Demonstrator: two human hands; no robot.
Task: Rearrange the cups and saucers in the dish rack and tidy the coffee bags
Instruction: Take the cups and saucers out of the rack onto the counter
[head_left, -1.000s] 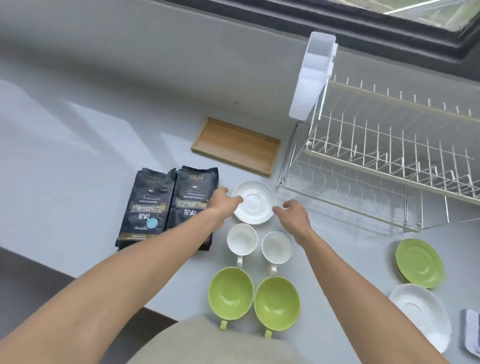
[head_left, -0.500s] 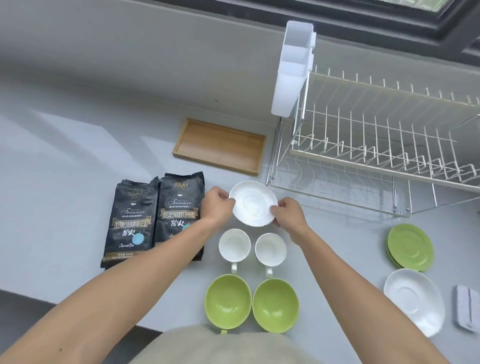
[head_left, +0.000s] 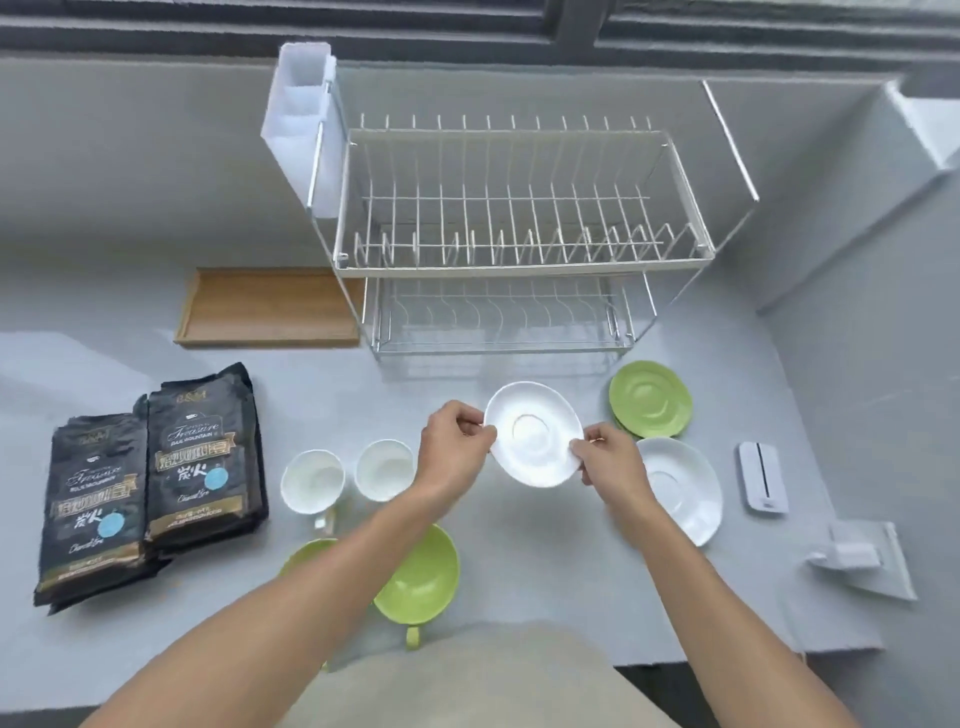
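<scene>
My left hand (head_left: 453, 447) and my right hand (head_left: 608, 460) both pinch the rim of a white saucer (head_left: 534, 434), held tilted above the counter in front of the two-tier wire dish rack (head_left: 519, 260). Another white saucer (head_left: 685, 491) lies to the right, with stacked green saucers (head_left: 652, 399) behind it. Two white cups (head_left: 312, 480) (head_left: 383, 468) stand left of my hands. One green cup (head_left: 423, 577) sits nearer me; a second green cup (head_left: 304, 553) is partly hidden by my left arm. Two black coffee bags (head_left: 205, 452) (head_left: 93, 509) lie at the left.
A wooden tray (head_left: 270, 306) lies left of the rack. A white cutlery holder (head_left: 301, 119) hangs on the rack's left end. A small white device (head_left: 761, 478) and a white bracket (head_left: 862, 558) sit at the right, near a grey side wall (head_left: 857, 312).
Both hands took the white saucer off the counter and carried it right, toward the front of the rack. My view has swung right, bringing the whole rack into sight.
</scene>
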